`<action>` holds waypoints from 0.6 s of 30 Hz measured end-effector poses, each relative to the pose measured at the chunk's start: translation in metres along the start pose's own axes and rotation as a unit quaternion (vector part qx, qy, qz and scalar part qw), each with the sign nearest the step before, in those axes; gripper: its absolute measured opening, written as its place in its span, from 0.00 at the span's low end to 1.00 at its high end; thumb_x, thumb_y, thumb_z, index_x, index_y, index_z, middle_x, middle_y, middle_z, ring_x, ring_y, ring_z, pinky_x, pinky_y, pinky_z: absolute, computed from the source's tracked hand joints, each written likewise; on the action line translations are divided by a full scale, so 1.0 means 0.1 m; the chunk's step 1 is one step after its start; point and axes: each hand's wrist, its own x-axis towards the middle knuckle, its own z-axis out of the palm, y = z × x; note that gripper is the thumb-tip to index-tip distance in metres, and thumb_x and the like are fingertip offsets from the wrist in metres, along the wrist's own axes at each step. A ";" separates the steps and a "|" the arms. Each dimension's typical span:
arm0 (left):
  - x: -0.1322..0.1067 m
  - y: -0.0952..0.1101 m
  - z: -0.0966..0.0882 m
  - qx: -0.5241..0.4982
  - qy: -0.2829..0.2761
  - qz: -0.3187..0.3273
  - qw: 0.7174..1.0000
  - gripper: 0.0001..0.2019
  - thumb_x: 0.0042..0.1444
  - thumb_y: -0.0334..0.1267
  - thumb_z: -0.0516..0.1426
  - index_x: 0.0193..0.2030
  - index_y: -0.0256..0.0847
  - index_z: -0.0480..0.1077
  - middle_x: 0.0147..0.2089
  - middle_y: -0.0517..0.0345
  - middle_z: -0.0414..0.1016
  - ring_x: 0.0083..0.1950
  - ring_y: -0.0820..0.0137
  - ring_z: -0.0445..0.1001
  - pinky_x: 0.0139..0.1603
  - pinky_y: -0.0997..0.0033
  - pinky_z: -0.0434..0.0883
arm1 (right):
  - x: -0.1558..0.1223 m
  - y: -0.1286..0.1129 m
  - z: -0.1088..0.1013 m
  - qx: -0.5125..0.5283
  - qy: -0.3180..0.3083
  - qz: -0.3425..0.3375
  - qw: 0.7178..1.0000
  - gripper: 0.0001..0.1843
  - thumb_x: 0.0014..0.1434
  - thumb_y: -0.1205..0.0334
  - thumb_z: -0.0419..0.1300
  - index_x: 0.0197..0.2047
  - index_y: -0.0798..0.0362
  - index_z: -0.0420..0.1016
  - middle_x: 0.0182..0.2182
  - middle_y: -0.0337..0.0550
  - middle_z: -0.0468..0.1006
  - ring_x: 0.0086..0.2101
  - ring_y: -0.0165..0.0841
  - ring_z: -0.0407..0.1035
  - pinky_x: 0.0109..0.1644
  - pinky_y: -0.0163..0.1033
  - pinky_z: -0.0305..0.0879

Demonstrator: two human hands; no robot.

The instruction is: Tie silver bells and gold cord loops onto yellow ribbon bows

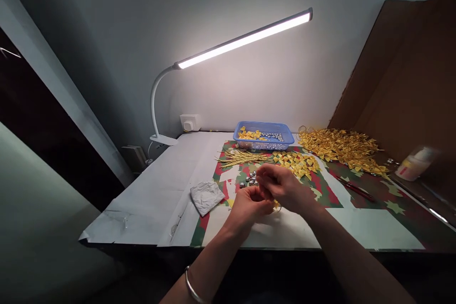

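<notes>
My left hand (249,205) and my right hand (283,185) meet over the table's middle, fingers curled and pinched together on a small yellow piece (276,205) that peeks out below them. Just behind the hands lie several small silver bells (250,179). Farther back lie a bundle of yellow strings (242,157) and a heap of yellow folded bows (297,161). A silver bangle (191,287) circles my left wrist.
A blue basket (264,135) with bells and yellow bits stands at the back. A big pile of finished yellow pieces (342,147) lies back right, scissors (354,189) beside it, a white bottle (415,164) far right. A crumpled cloth (205,195) lies left. A clamp lamp (242,40) hangs overhead; cardboard (402,76) stands at the right.
</notes>
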 end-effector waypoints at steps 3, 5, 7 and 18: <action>-0.02 0.05 0.01 -0.010 0.016 -0.004 1.000 0.09 0.44 0.26 0.66 0.23 0.37 0.69 0.19 0.65 0.72 0.23 0.75 0.69 0.28 0.74 0.64 | 0.01 -0.05 -0.06 0.044 0.033 -0.002 0.998 0.09 0.62 0.59 0.57 0.32 0.52 0.68 0.20 0.32 0.67 0.20 0.25 0.60 0.23 0.31 0.58; -0.02 0.06 0.01 -0.020 0.024 -0.006 1.000 0.09 0.41 0.27 0.67 0.22 0.37 0.69 0.19 0.64 0.72 0.24 0.75 0.69 0.28 0.74 0.64 | -0.04 -0.07 -0.10 0.072 0.057 -0.002 0.996 0.10 0.62 0.56 0.59 0.31 0.53 0.68 0.20 0.32 0.67 0.19 0.24 0.60 0.23 0.31 0.58; -0.01 0.07 0.01 -0.033 0.022 -0.011 0.999 0.10 0.40 0.30 0.68 0.22 0.37 0.69 0.19 0.64 0.72 0.24 0.74 0.69 0.29 0.74 0.65 | -0.13 -0.08 -0.14 0.096 0.084 0.000 0.992 0.12 0.62 0.55 0.59 0.32 0.53 0.68 0.20 0.32 0.67 0.20 0.24 0.60 0.23 0.30 0.59; -0.04 0.09 0.02 -0.047 -0.002 -0.030 0.998 0.12 0.42 0.31 0.70 0.26 0.36 0.70 0.23 0.62 0.74 0.26 0.76 0.70 0.32 0.76 0.67 | -0.37 0.04 -0.14 0.131 0.132 0.037 0.982 0.12 0.63 0.50 0.59 0.38 0.50 0.67 0.21 0.31 0.67 0.20 0.24 0.60 0.22 0.30 0.58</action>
